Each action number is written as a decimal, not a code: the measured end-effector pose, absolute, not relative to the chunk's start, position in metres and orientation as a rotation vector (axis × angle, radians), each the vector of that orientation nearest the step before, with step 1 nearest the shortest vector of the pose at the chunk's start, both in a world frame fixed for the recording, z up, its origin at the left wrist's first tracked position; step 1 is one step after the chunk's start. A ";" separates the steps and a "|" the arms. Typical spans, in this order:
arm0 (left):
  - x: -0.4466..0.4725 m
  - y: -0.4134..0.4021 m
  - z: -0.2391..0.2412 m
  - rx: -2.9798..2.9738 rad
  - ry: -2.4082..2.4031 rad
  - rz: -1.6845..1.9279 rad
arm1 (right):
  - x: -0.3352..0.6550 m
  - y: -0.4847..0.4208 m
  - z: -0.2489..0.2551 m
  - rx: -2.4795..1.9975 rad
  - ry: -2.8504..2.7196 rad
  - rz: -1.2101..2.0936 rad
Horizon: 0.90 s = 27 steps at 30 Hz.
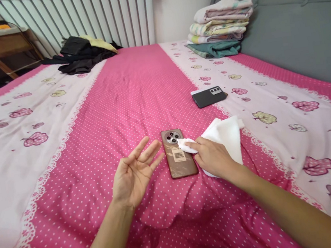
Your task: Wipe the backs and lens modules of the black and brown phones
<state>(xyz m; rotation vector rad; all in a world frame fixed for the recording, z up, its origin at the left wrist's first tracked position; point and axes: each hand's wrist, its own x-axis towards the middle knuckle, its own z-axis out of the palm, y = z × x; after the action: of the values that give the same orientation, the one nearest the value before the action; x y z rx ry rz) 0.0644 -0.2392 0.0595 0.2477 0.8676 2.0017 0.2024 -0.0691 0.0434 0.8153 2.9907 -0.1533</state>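
A brown-gold smartphone (184, 168) lies back up on the pink dotted bedspread (135, 91), its round camera ring at the far end and a barcode label below that. My right hand (214, 156) grips a white cloth (231, 135), and a bunched corner of it rests at the phone's upper right, beside the camera ring. The rest of the cloth spreads under and beyond this hand. To the left of the phone, my left hand (134, 174) is held palm up with fingers spread, holding nothing.
Farther off at the right lies a dark phone (209, 97), back up. A stack of folded cloths (221, 28) stands by the grey headboard (300, 25). Dark clothes (80, 53) are heaped at the far left, before a white radiator (81, 18). A wooden desk (4, 46) stands at left.
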 end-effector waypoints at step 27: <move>0.064 -0.240 0.058 0.375 0.994 1.996 | 0.203 -0.069 0.042 0.811 3.018 -0.148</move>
<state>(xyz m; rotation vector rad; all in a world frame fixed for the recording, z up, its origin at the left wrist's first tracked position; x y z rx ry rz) 0.0641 -0.2402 0.0577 0.3747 0.9942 1.9959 0.2026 -0.0691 0.0423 0.8109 3.0176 -0.1476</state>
